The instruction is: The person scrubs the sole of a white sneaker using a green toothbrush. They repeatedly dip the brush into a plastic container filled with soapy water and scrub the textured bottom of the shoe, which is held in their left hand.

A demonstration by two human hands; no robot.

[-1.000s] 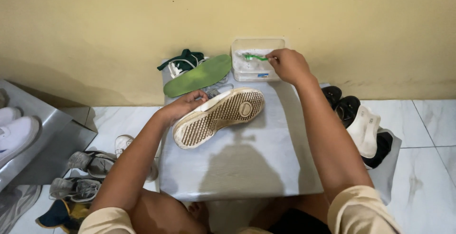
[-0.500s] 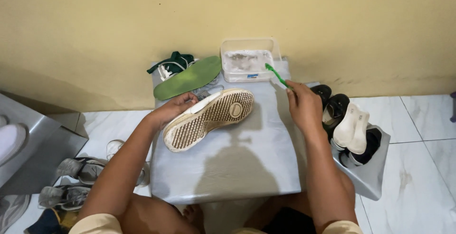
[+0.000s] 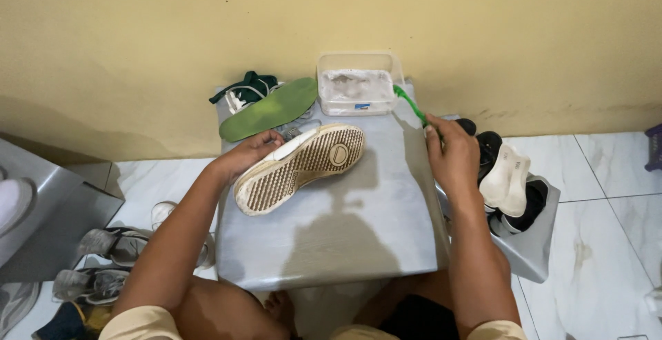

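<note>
Beside tub [image 3: 357, 88], right hand [image 3: 455, 157], brush [image 3: 410, 104] withdrawn

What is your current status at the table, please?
Left hand holds white rubber-soled shoe, sole up. Right hand grips green toothbrush. Nothing between.

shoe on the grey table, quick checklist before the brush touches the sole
1. Shoe lies sole up: ok.
2. Left hand steadies the shoe at its side: ok.
3. Right hand grips the green brush: ok.
4. Bristles loaded with cleaner: cannot tell, brush head too small to see.
5. Clear tub stands within reach behind the shoe: ok.
6. Brush on the sole: not ok, it is off to the right.
</note>
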